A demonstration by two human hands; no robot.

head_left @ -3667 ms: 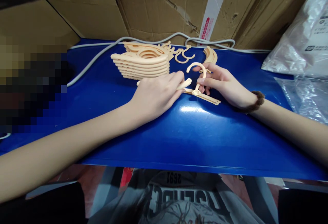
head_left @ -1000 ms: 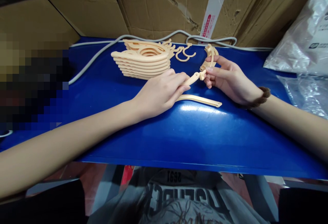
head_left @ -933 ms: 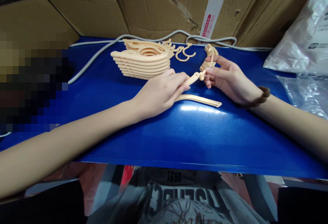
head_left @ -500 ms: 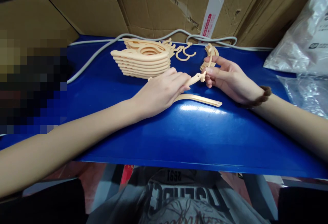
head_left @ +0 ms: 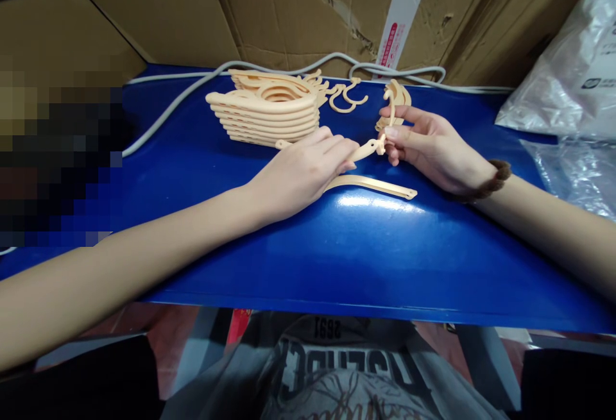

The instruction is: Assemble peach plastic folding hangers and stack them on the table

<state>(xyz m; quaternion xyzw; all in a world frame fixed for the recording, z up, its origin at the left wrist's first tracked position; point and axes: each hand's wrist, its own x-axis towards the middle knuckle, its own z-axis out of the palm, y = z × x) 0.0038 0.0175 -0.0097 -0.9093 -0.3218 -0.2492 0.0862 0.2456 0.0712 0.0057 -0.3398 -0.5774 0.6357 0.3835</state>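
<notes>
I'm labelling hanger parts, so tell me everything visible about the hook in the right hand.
The hook is pale cream, smooth and plastic-looking, with a slim stem, a curved top seen nearly edge-on, and a knobbly base. The right hand pinches it roughly upright between thumb and fingers, which hide part of it. Its base is right at the holed end of the hanger arm in the left hand; whether the two are joined is unclear.

Brown cardboard behind a blue table
</notes>
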